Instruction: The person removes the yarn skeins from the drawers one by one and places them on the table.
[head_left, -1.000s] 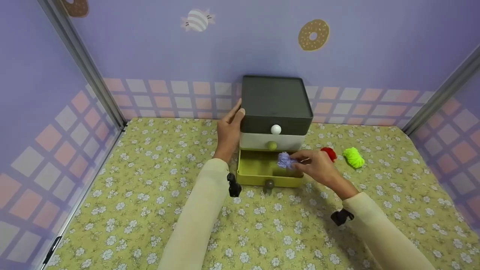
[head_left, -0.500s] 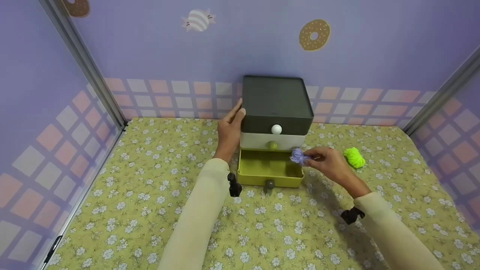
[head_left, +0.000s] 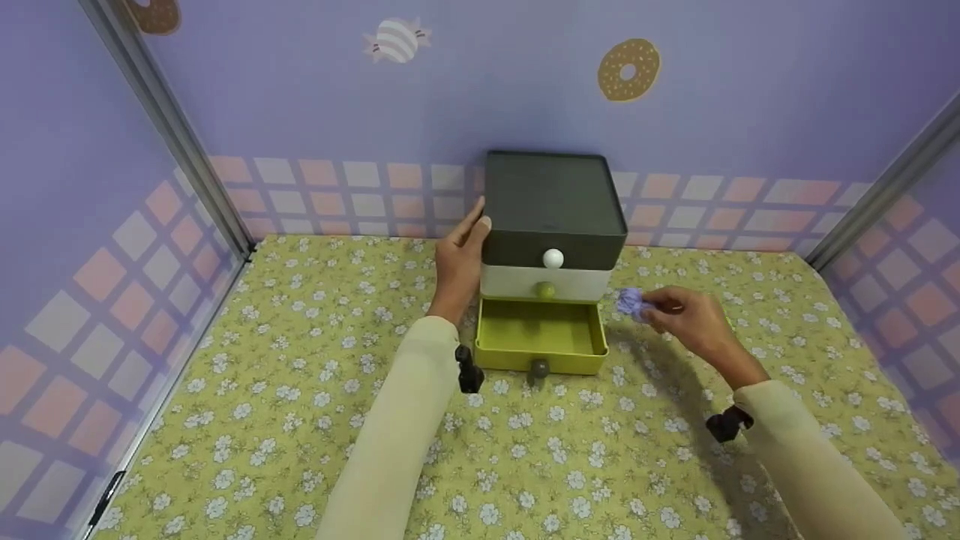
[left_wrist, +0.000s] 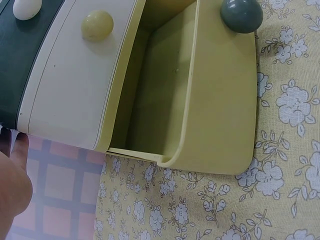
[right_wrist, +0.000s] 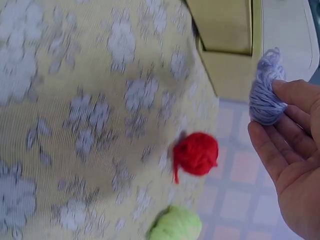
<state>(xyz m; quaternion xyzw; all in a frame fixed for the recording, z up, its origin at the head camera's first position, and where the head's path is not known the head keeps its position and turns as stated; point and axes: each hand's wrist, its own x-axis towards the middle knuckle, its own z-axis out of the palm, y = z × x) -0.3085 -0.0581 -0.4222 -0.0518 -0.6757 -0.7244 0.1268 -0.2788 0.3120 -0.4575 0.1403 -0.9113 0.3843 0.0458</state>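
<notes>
A small drawer cabinet (head_left: 555, 195) has a dark top tier, a white middle tier and a green bottom drawer (head_left: 540, 363) that is pulled out, with nothing inside it. Against the cabinet's left side rests my left hand (head_left: 457, 266), its fingers fairly straight along the upper tiers. My right hand (head_left: 694, 322) pinches a lavender yarn ball (head_left: 630, 302) between thumb and fingers, in the air to the right of the drawer. Below that hand in the right wrist view lie a red yarn ball (right_wrist: 197, 153) and a lime-green yarn ball (right_wrist: 176, 225) on the cloth.
A yellow floral cloth (head_left: 300, 412) covers the table. Behind the cabinet stands a purple wall (head_left: 495, 90) with a band of pink and white squares. Metal posts (head_left: 172, 127) mark the corners on both sides.
From over the open drawer, my right hand has carried the lavender yarn ball out to the right, now covering the red and most of the lime ball in the head view. My left hand stays put.
</notes>
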